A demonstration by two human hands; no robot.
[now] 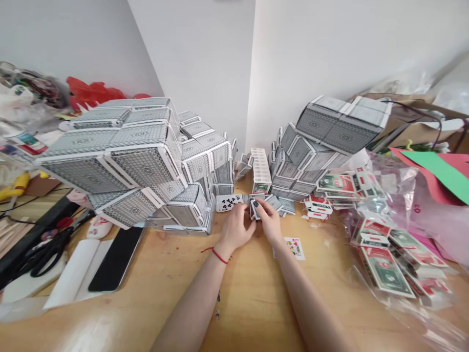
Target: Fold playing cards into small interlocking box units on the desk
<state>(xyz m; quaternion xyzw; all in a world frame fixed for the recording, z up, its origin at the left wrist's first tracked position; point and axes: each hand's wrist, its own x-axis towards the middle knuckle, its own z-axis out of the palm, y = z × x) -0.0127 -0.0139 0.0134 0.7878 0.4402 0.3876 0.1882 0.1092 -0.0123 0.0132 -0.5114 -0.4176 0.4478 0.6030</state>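
My right hand (270,221) pinches a small folded playing card (255,209) just above the table. Curled beside it, my left hand (237,226) has its fingertips at the card's left edge; they are partly hidden. A face-up club card (229,202) lies past my left fingers. Several grey-backed cards (277,203) are spread loosely beyond my right hand. Under my right forearm sits a face card with red marks (294,248), partly covered. Straight ahead stands a long row of folded white cards (260,166).
Tall structures of grey card blocks rise at left (142,166) and right (311,156). Red-and-green card boxes (388,271) lie in clear plastic at right. A black phone (116,259), scissors (51,249) and white paper (73,269) are on the left.
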